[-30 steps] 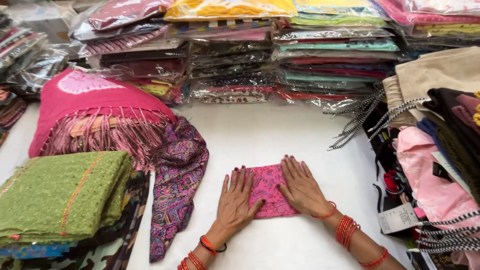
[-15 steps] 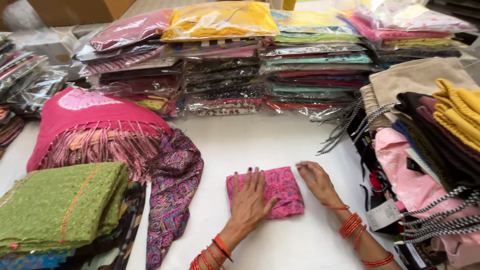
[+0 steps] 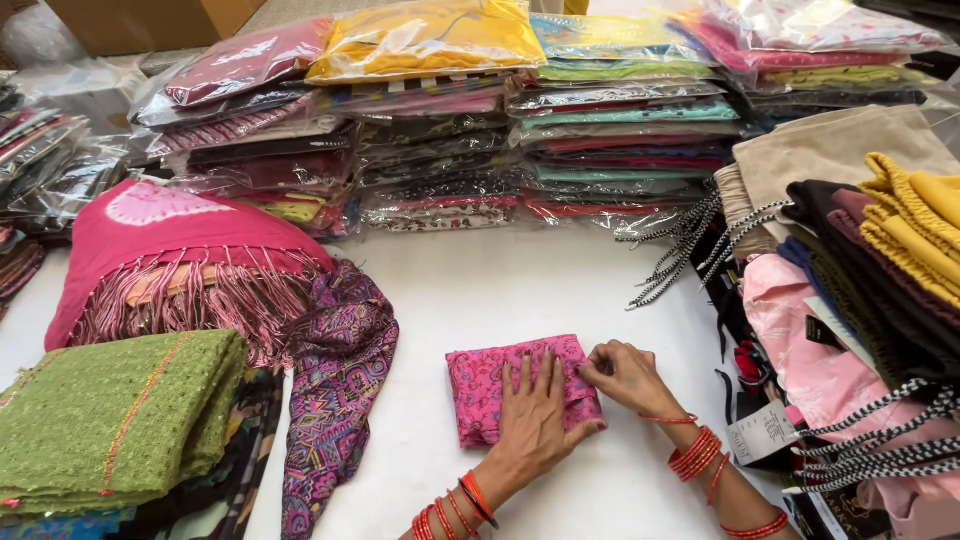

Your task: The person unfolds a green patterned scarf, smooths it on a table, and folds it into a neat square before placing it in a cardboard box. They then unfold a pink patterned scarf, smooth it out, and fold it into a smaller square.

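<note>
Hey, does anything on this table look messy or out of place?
Yes. A purple patterned scarf trails loose and crumpled off the pink fringed shawl, not folded like the green stack. Black-and-white cords spill from the right pile onto the table. The pink cloth under both hands lies neatly folded.

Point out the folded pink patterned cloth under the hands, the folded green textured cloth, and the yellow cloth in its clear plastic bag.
Folded pink patterned cloth (image 3: 482,382): head view, its bare left half.
Folded green textured cloth (image 3: 100,415): head view, middle of its top face.
Yellow cloth in clear plastic bag (image 3: 425,38): head view, centre of the bag's top.
</note>
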